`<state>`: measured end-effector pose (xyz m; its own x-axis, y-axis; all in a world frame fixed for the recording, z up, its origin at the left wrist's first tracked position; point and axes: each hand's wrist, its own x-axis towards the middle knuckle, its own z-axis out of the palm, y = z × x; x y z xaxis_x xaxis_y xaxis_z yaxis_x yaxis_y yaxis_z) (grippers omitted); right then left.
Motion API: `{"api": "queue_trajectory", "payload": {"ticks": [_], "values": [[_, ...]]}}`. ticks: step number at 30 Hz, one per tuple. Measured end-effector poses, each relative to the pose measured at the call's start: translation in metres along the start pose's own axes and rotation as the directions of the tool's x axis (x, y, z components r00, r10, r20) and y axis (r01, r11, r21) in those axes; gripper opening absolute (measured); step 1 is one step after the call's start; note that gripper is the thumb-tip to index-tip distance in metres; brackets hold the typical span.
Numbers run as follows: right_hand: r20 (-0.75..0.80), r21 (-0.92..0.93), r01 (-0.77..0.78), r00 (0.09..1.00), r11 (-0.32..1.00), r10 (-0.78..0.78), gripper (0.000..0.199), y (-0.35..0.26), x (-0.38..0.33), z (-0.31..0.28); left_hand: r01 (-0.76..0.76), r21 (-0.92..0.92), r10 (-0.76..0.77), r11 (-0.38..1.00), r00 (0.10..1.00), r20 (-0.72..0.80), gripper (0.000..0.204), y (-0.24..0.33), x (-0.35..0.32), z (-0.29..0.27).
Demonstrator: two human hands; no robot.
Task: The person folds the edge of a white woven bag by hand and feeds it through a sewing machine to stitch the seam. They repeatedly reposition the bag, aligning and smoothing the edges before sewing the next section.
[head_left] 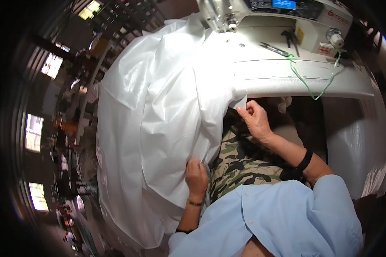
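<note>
A large sheet of glossy white fabric (167, 107) spills in folds from the sewing machine's bed down past my lap on the left. My right hand (256, 121) pinches a corner of it just off the front edge of the bed. Lower down, my left hand (197, 177) is closed on a fold along the fabric's right side. At the top stands the white sewing machine (283, 19), its needle area above the bed and apart from both hands.
Thread snips (273, 49) on a green cord (304, 81) lie on the machine bed (270, 68), beside a small black tool (290, 39). A pale plastic-like sheet (351, 137) hangs at the right. Cluttered workshop tables and windows (34, 132) line the left.
</note>
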<state>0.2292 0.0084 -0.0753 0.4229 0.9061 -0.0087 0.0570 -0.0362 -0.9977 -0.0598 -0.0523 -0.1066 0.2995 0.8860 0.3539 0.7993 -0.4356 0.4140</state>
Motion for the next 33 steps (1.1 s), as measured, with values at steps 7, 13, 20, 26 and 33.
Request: {"api": "queue_trajectory", "payload": {"ticks": [7, 13, 20, 26, 33], "values": [[0.138, 0.252, -0.271, 0.960, 0.929, 0.242, 0.031, 0.014, -0.003, -0.009, 0.249, -0.949, -0.435, 0.192, 0.889, 0.145, 0.004, 0.030, 0.021, -0.138], [0.665, 0.467, -0.493, 0.743, 0.734, 0.076, 0.057, -0.031, -0.052, 0.017, 0.186, -0.983, -0.446, 0.002, 0.880, 0.166, 0.008, 0.031, 0.023, -0.157], [0.566, 0.577, -0.358, 0.823, 0.734, -0.043, 0.075, -0.027, -0.029, 0.051, 0.193, -0.971, -0.561, 0.144, 0.824, 0.081, 0.008, 0.054, 0.039, -0.169], [0.572, 0.601, -0.401, 0.820, 0.692, -0.022, 0.072, -0.030, -0.042, 0.052, 0.120, -0.945, -0.580, 0.304, 0.810, -0.084, 0.014, 0.042, 0.058, -0.178], [0.656, 0.387, -0.469, 0.745, 0.794, 0.120, 0.037, -0.023, -0.086, 0.031, 0.245, -0.660, -0.420, 0.710, 0.900, -0.118, 0.009, -0.065, 0.062, -0.180]]}}
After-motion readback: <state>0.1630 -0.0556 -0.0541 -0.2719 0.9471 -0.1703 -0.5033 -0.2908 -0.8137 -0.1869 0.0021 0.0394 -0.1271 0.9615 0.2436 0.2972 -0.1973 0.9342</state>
